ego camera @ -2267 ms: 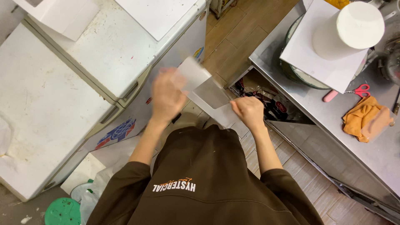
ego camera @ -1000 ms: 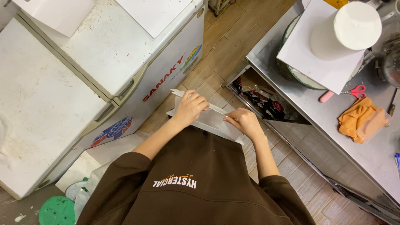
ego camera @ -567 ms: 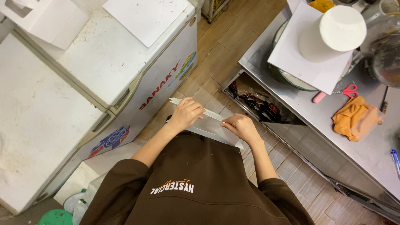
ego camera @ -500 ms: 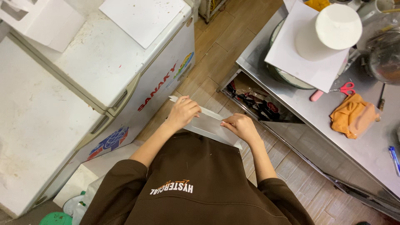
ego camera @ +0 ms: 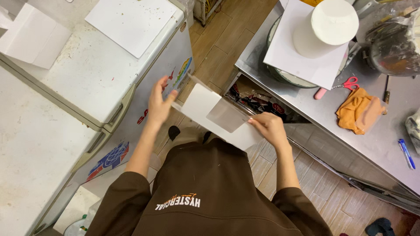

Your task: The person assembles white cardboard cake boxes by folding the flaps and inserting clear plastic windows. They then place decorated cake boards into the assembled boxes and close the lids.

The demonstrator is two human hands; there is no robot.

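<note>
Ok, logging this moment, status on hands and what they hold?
Left hand and right hand grip opposite ends of a flat white box panel with clear window. Held above wooden floor, between chest freezer and steel counter. Nothing in the way.

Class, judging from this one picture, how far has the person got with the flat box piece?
Done: white cake sits on its board on the steel counter. In hand: left hand and right hand hold the white box panel, partly opened. Left: no finished box shows.
</note>
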